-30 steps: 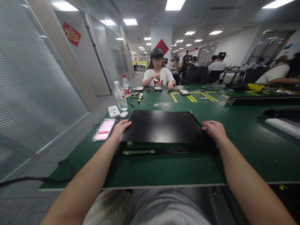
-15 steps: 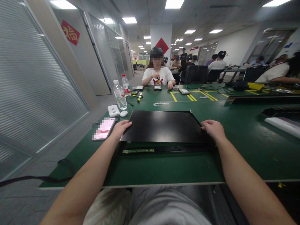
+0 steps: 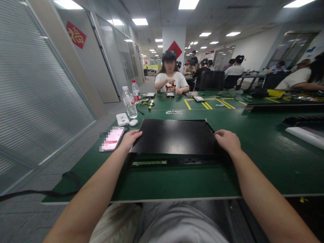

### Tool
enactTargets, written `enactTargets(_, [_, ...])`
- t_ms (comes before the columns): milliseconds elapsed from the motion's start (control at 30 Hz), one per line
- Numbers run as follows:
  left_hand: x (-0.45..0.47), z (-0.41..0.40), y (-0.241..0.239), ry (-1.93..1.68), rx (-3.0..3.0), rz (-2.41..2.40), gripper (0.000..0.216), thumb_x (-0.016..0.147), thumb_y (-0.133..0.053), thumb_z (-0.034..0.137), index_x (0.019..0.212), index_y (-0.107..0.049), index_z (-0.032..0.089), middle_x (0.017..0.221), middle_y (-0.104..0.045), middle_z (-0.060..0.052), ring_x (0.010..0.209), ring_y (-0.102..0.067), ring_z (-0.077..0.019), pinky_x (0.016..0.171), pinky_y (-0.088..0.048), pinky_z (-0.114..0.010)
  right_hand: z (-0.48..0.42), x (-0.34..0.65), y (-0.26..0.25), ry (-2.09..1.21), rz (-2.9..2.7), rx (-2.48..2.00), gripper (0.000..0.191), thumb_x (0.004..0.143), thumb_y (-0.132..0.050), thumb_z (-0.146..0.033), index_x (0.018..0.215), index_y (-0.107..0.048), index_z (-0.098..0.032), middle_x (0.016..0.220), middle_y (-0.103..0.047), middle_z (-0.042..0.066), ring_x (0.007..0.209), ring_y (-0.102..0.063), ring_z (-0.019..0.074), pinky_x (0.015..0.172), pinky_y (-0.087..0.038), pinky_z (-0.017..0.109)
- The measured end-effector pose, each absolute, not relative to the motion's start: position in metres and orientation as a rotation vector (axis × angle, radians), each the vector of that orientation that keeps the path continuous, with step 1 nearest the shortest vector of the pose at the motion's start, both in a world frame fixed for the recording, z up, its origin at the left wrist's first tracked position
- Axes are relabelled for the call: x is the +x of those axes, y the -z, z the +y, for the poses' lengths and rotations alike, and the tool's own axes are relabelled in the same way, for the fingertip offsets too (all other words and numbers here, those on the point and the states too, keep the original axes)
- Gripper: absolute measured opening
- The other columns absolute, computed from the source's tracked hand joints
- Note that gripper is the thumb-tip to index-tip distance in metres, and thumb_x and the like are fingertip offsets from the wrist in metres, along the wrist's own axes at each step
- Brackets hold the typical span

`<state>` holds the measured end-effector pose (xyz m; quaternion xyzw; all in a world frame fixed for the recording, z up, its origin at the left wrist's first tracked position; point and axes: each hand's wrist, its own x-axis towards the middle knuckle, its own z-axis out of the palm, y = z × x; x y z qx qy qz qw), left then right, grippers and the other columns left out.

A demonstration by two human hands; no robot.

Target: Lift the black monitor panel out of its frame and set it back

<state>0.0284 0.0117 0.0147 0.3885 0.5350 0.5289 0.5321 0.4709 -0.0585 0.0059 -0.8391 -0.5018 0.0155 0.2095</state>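
On the green bench (image 3: 177, 182), the black panel (image 3: 174, 136) lies flat before the person. The right hand (image 3: 227, 141) has slid slightly inward along its edge, fingers curled over it; the left hand (image 3: 130, 138) stays gripping the opposite corner, beside a phone (image 3: 112, 138). Bottles (image 3: 129, 103) stand farther off.

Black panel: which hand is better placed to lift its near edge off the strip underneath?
Left, probably. The left hand grips the black panel right at its near-left corner, close to the circuit strip. The right hand rests farther back along the right edge.
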Motion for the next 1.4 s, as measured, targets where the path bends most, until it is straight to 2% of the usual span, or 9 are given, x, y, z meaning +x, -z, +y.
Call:
enactTargets(167, [0.033,0.007,-0.017,-1.250,0.953,1.313,0.020,0.064,-0.091,0.010,0.078,-0.077,0.015,0.067,-0.078,-0.006,0.056,-0.071,-0.0188,0.057,-0.058,-0.026,-0.057,0.475,-0.004,-0.041,-1.394,-2.318,0.028,0.085,-0.063,-0.032,0.099,-0.086,-0.026,0.092,-0.079,0.012,0.088,-0.071,0.0296,0.073,-0.051,0.035])
enactTargets(433, [0.033,0.009,-0.013,-1.218,1.023,1.402,0.024,0.066,-0.092,0.017,0.085,-0.077,0.016,0.071,-0.079,-0.005,0.073,-0.078,-0.0236,0.074,-0.063,-0.031,-0.054,0.480,0.001,-0.023,-1.382,-2.315,0.034,0.085,-0.059,-0.034,0.103,-0.087,-0.025,0.093,-0.080,0.010,0.088,-0.073,0.0284,0.075,-0.052,0.034])
enactTargets(700, [0.032,0.013,-0.008,-1.236,1.036,1.379,0.017,0.070,-0.086,0.014,0.084,-0.077,0.015,0.070,-0.078,-0.003,0.066,-0.074,-0.0185,0.073,-0.058,-0.027,-0.053,0.485,0.002,-0.133,-1.285,-2.250,0.032,0.083,-0.060,-0.034,0.099,-0.086,-0.025,0.091,-0.081,0.008,0.092,-0.072,0.0286,0.074,-0.051,0.034])
enactTargets(1067, [0.032,0.013,-0.007,-1.239,1.036,1.350,0.015,0.073,-0.081,0.010,0.087,-0.077,0.015,0.074,-0.079,-0.005,0.075,-0.077,-0.0211,0.080,-0.060,-0.030,-0.054,0.479,0.002,0.011,-1.386,-2.321,0.034,0.083,-0.059,-0.033,0.101,-0.086,-0.025,0.089,-0.080,0.009,0.086,-0.072,0.0274,0.073,-0.051,0.033])
enactTargets(1400, [0.041,0.003,-0.018,-1.263,1.026,1.388,0.015,0.078,-0.074,0.004,0.084,-0.074,0.018,0.065,-0.076,-0.002,0.076,-0.079,-0.0214,0.082,-0.062,-0.030,-0.060,0.468,-0.007,0.038,-1.470,-2.403,0.038,0.086,-0.056,-0.032,0.109,-0.086,-0.026,0.099,-0.080,0.010,0.092,-0.073,0.0301,0.072,-0.051,0.035])
